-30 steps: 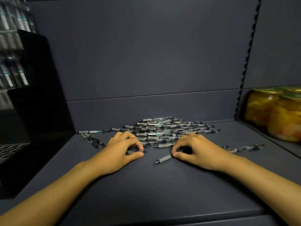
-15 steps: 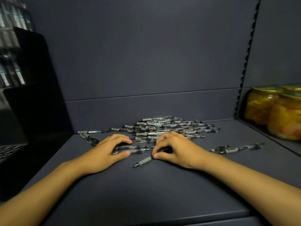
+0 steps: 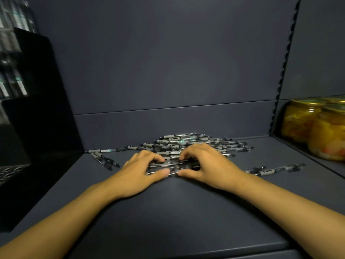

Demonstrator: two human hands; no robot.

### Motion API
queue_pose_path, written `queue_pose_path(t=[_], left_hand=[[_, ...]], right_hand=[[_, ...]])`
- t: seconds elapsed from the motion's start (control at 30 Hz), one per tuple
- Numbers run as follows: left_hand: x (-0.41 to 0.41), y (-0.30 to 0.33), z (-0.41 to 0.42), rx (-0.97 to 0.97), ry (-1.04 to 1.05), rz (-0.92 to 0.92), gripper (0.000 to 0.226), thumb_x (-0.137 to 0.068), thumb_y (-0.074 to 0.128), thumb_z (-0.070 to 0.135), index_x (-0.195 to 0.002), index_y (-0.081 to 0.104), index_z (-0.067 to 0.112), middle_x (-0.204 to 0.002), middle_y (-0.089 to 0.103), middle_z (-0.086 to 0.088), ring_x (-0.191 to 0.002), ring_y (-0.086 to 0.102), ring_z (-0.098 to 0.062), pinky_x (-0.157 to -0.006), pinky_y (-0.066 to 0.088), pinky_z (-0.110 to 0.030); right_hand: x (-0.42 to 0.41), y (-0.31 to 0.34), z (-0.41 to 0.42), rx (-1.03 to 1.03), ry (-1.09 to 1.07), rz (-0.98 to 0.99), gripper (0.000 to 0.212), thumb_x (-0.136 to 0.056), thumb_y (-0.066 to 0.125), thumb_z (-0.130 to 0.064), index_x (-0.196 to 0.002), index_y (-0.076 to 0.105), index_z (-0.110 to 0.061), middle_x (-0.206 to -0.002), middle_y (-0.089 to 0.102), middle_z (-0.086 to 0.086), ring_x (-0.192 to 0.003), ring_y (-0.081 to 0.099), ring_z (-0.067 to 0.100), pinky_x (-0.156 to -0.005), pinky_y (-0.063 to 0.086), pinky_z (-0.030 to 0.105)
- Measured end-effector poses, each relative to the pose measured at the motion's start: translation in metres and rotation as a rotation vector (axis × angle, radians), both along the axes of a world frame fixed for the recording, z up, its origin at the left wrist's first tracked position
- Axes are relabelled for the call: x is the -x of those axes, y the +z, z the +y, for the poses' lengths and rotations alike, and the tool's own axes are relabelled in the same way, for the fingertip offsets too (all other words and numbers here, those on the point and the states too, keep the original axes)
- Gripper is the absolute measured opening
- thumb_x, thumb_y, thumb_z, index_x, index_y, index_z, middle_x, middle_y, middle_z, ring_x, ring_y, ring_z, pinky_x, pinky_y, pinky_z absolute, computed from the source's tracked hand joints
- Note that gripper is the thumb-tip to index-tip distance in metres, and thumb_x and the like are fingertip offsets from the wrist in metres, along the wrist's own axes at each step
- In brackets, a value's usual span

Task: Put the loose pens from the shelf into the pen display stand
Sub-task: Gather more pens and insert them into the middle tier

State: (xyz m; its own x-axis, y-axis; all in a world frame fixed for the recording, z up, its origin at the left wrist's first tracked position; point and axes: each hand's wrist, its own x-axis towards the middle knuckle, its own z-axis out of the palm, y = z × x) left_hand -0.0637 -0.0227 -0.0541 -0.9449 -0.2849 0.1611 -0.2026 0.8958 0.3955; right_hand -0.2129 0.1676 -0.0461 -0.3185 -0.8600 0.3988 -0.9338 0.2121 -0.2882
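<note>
Far left: black pen stand (image 3: pixel 39 116) on the shelf (image 3: pixel 177 212), a few pens already standing in its upper rows, perforated tray at the bottom edge. Those are blurred, can't read more.

Next over, three stray pens (image 3: pixel 104 156) lie flat near the stand's foot, one along the back, two angled toward me.

My left hand (image 3: pixel 139 172) sits at the near edge of the pile, fingers curled over a small bundle of pens (image 3: pixel 168 166), thumb tucked under its front. My right hand (image 3: pixel 207 165) meets it from the other side, same grip, fingers over, thumb under. Thumb tips nearly touching. Both hands are clamped on that one bundle, which lies on the shelf.

Main pile of loose pens (image 3: pixel 196 144) is just behind my hands, mid-shelf, near the back wall.

Right of my right wrist: two more pens (image 3: pixel 274 170) lying apart from the pile.

Far right: jars (image 3: pixel 317 126) of yellow preserves behind the divider.
</note>
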Motion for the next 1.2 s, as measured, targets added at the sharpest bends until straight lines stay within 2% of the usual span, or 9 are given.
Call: queue_pose_path(t=[0.1,0.27,0.37,0.47,0.6,0.77,0.97,1.03,1.2], left_hand=[[-0.004,-0.002,0.006,0.098,-0.013,-0.108,0.091,-0.063,0.026,0.095,-0.140,0.030,0.047,-0.142,0.029,0.020,-0.134,0.030,-0.005,-0.115,0.028,-0.038],[0.004,0.001,0.016,0.145,0.040,-0.124,0.070,-0.086,0.039,0.073,-0.146,0.025,0.041,-0.146,0.028,0.014,-0.138,0.024,-0.010,-0.116,0.021,-0.037],[0.008,0.001,0.017,0.143,0.033,-0.142,0.067,-0.086,0.041,0.072,-0.144,0.029,0.042,-0.144,0.032,0.014,-0.137,0.024,-0.010,-0.114,0.022,-0.036],[0.013,0.001,0.019,0.155,0.018,-0.149,0.062,-0.088,0.041,0.070,-0.143,0.032,0.043,-0.145,0.032,0.014,-0.136,0.025,-0.011,-0.112,0.021,-0.035],[0.014,0.001,0.019,0.151,0.010,-0.152,0.061,-0.090,0.039,0.068,-0.144,0.031,0.041,-0.145,0.031,0.014,-0.136,0.025,-0.011,-0.113,0.020,-0.035],[0.011,0.001,0.015,0.124,-0.029,-0.140,0.056,-0.092,0.041,0.064,-0.143,0.031,0.042,-0.145,0.028,0.014,-0.137,0.022,-0.009,-0.116,0.020,-0.036],[0.019,0.003,0.010,0.168,-0.097,-0.145,0.073,-0.091,0.040,0.067,-0.152,0.014,0.037,-0.157,0.006,0.017,-0.147,0.004,-0.007,-0.119,0.007,-0.033],[0.024,0.002,0.008,0.175,-0.102,-0.180,0.080,-0.087,0.037,0.072,-0.154,0.009,0.037,-0.162,0.004,0.016,-0.149,-0.003,-0.005,-0.122,0.002,-0.033],[0.033,0.008,0.007,0.169,-0.094,-0.197,0.081,-0.082,0.042,0.077,-0.151,0.018,0.040,-0.157,0.015,0.015,-0.145,0.017,-0.010,-0.120,0.014,-0.034]], right_hand=[[0.014,0.009,0.016,-0.003,-0.020,-0.071,0.036,-0.088,0.070,-0.044,-0.118,0.065,-0.024,-0.117,0.065,-0.010,-0.111,0.057,0.006,-0.097,0.042,0.018],[0.023,0.000,0.025,-0.109,-0.055,-0.115,0.026,-0.092,0.067,-0.036,-0.117,0.067,-0.027,-0.119,0.066,-0.014,-0.107,0.056,-0.004,-0.084,0.030,-0.006],[0.018,-0.003,0.020,-0.066,-0.025,-0.131,0.028,-0.092,0.068,-0.029,-0.120,0.066,-0.031,-0.119,0.063,-0.017,-0.109,0.055,-0.004,-0.091,0.033,-0.002],[0.011,-0.005,0.013,-0.063,0.023,-0.143,0.026,-0.091,0.069,-0.029,-0.115,0.066,-0.038,-0.122,0.056,-0.018,-0.114,0.052,-0.001,-0.103,0.037,0.015],[0.013,-0.002,0.015,0.014,0.021,-0.185,0.022,-0.089,0.071,-0.033,-0.110,0.067,-0.037,-0.121,0.056,-0.015,-0.113,0.056,0.003,-0.104,0.043,0.024],[0.031,0.006,0.026,-0.010,-0.167,-0.141,0.014,-0.091,0.068,-0.034,-0.104,0.070,-0.029,-0.103,0.069,-0.014,-0.097,0.062,0.002,-0.091,0.048,0.022],[0.027,-0.003,0.022,-0.051,-0.122,-0.125,0.017,-0.092,0.066,-0.017,-0.102,0.072,-0.030,-0.098,0.069,-0.017,-0.085,0.058,-0.008,-0.074,0.034,-0.001],[0.025,-0.004,0.021,-0.042,-0.107,-0.126,0.019,-0.093,0.063,-0.017,-0.100,0.071,-0.032,-0.094,0.068,-0.018,-0.079,0.056,-0.011,-0.069,0.034,-0.002],[0.025,0.006,0.035,-0.006,0.008,-0.204,0.015,-0.089,0.070,-0.041,-0.104,0.070,-0.036,-0.102,0.069,-0.024,-0.098,0.062,-0.008,-0.086,0.044,0.009]])
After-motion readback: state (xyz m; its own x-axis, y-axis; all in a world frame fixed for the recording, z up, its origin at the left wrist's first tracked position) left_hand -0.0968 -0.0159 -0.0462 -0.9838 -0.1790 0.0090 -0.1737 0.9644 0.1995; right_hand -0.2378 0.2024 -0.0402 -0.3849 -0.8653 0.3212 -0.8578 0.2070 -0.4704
